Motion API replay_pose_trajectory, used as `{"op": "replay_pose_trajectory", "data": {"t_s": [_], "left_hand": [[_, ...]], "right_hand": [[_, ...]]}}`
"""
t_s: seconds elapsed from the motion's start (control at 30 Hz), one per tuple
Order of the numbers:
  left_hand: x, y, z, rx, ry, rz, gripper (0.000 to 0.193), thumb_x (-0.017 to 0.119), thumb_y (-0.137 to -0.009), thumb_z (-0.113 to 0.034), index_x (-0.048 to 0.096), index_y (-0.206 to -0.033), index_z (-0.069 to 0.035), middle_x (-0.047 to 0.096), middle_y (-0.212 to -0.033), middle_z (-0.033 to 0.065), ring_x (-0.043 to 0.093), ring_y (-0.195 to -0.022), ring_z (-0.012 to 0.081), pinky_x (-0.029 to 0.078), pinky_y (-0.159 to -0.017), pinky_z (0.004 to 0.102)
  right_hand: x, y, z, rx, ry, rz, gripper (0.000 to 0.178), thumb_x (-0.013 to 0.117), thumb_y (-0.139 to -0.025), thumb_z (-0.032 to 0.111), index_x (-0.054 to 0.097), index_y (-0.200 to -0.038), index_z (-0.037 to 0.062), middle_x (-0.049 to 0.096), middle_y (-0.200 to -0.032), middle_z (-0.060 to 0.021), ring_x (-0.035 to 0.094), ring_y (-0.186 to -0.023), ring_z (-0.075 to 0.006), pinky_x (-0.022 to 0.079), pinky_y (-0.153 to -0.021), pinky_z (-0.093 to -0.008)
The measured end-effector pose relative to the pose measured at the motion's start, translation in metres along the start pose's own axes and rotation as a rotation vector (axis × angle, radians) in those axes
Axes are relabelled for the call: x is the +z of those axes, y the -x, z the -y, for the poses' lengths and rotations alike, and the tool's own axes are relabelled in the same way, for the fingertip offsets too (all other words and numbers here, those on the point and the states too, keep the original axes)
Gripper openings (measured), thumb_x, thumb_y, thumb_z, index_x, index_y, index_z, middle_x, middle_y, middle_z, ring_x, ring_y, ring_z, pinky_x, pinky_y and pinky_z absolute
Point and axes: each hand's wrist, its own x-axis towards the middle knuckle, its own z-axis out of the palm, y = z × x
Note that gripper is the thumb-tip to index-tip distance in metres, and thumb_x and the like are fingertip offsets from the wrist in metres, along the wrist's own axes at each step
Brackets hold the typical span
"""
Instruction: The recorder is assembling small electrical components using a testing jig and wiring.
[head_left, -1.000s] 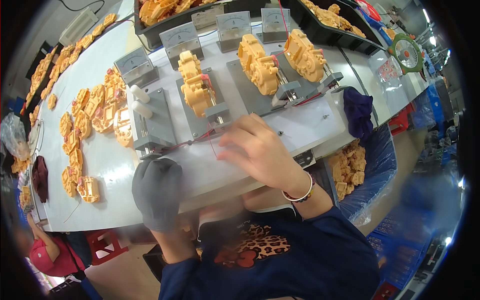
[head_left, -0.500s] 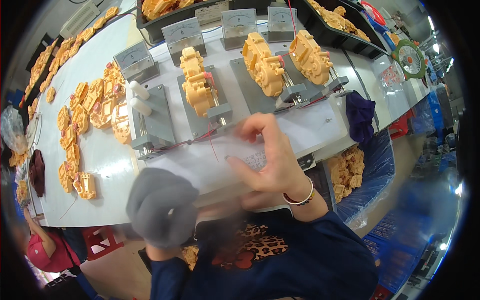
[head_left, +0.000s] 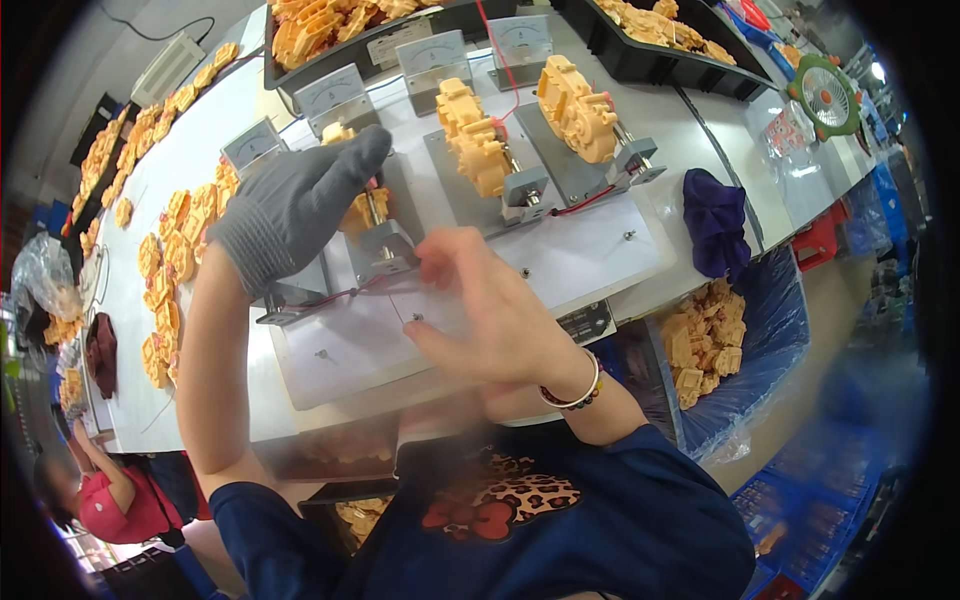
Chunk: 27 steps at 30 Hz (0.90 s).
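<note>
At ten o'clock, a yellow housing [head_left: 362, 213] is being partly covered by the gloved left hand [head_left: 297, 203]; its finger closure cannot be told. Near a red wire [head_left: 396, 307], the right hand's [head_left: 490, 322] thumb and fingers are being held apart. The table edge [head_left: 280, 425] is being crossed by both forearms [head_left: 215, 370]. Toward two o'clock, room is being left on the white board [head_left: 588, 265]. Yellow parts [head_left: 705, 345] are being held by a black tray [head_left: 690, 73] at one o'clock and a blue-lined bin [head_left: 780, 345] at three.

Grn fan [head_left: 828, 97] & purple cloth [head_left: 716, 222] at rt, maroon cloth [head_left: 101, 352] far lt.
</note>
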Motion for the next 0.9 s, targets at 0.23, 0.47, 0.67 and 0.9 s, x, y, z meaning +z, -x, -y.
{"op": "replay_pose_trajectory", "data": {"t_s": [0.23,0.47,0.67,0.9], "left_hand": [[-0.004,0.028,-0.010,0.047,0.134,-0.301,0.066,0.028,-0.099,-0.055,0.065,-0.105,0.000,0.067,-0.095,0.0203,0.064,-0.088,0.0353,0.047,-0.080,0.0387],[0.017,0.124,0.008,0.538,0.323,-0.728,0.053,0.041,-0.096,-0.044,0.061,-0.083,0.003,0.059,-0.071,0.0122,0.053,-0.062,0.0207,0.040,-0.058,0.0319],[0.107,0.119,0.010,0.287,0.421,-0.882,0.032,0.057,-0.077,-0.029,0.059,-0.063,0.000,0.056,-0.061,0.0108,0.052,-0.055,0.0252,0.039,-0.053,0.0329],[0.114,0.113,0.015,0.053,0.498,-0.803,0.026,0.057,-0.065,-0.024,0.062,-0.065,0.001,0.057,-0.061,0.0117,0.054,-0.056,0.0270,0.042,-0.056,0.0331]], "right_hand": [[-0.001,-0.002,-0.005,0.000,-0.037,-0.035,0.058,0.075,-0.074,0.012,0.044,-0.121,0.0015,0.057,-0.097,-0.0127,0.058,-0.089,-0.0256,0.049,-0.079,-0.0351],[-0.001,0.000,-0.005,-0.062,0.145,-0.020,0.025,0.072,-0.074,0.012,0.058,-0.092,0.0035,0.055,-0.092,-0.0127,0.056,-0.087,-0.0322,0.047,-0.077,-0.0400],[-0.003,-0.001,-0.003,-0.047,0.183,0.039,0.018,0.072,-0.076,0.012,0.061,-0.087,0.0042,0.056,-0.091,-0.0116,0.056,-0.087,-0.0317,0.048,-0.077,-0.0391],[0.000,-0.005,-0.002,-0.042,0.205,0.075,0.016,0.072,-0.076,0.009,0.064,-0.088,0.0046,0.058,-0.090,-0.0101,0.058,-0.084,-0.0303,0.048,-0.077,-0.0384]]}}
